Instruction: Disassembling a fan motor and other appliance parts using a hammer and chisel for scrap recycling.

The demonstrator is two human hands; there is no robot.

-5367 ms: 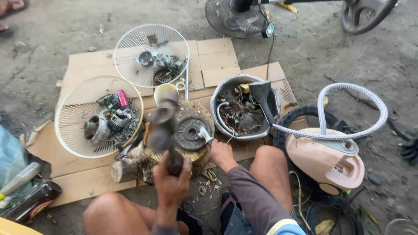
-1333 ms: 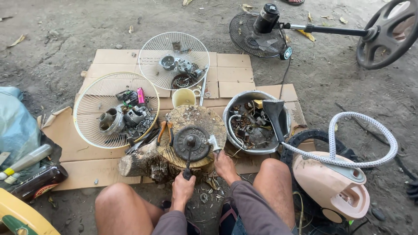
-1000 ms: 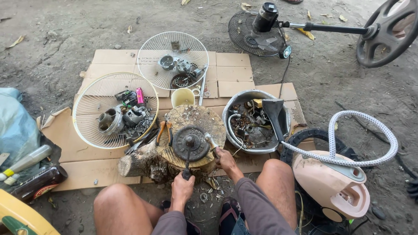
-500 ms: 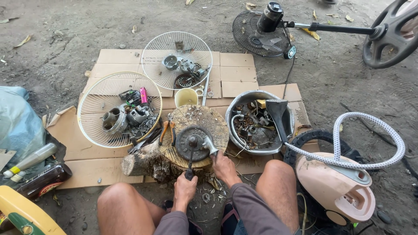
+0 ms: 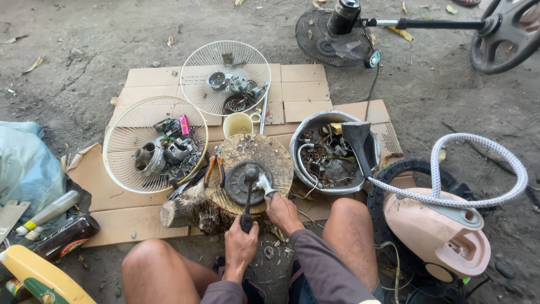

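Dirt yard, cardboard down. Your left hand (image 5: 241, 247) grips the hammer (image 5: 248, 197); right hand (image 5: 283, 211) pinches the chisel (image 5: 262, 183) on the rotor (image 5: 246, 183). Keep fingers low, strike square.

Both hands (image 5: 264, 228) at round metal part (image 5: 246, 183)

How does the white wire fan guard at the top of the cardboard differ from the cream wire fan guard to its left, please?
The white wire fan guard looks smaller and lies farther from the person; the cream wire fan guard looks larger and lies beside the wooden stump. The white one holds a few metal parts, the cream one a fuller pile with a pink piece. Both lie flat on cardboard as trays.
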